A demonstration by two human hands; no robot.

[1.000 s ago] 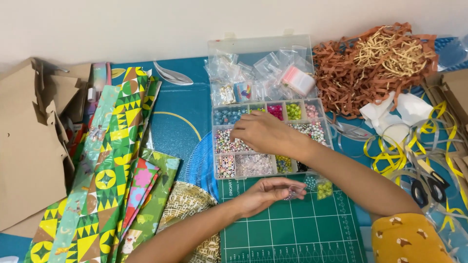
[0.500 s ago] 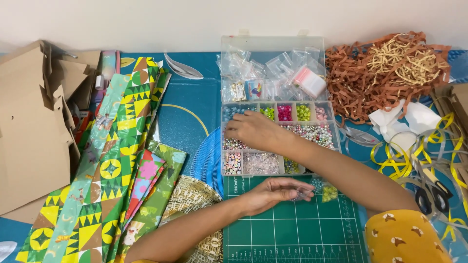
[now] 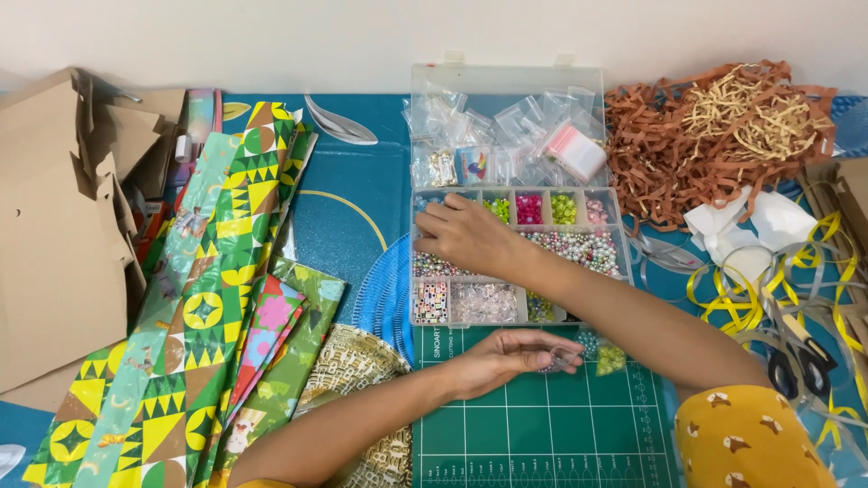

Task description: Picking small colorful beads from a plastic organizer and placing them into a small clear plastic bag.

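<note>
A: Where's the right hand?

B: At twelve o'clock, palm down in the clear bead box, fingers curled over its upper-left compartments; whether it pinches a bead I cannot tell.

A: And the left hand?

B: At six o'clock over the green cutting mat, fingers loosely closed around something small and unclear.

The right hand now reaches further toward the bead box's far-left corner compartment — earlier it sat mid-box — while the left hand shifts slightly right, fingers curling.
</note>
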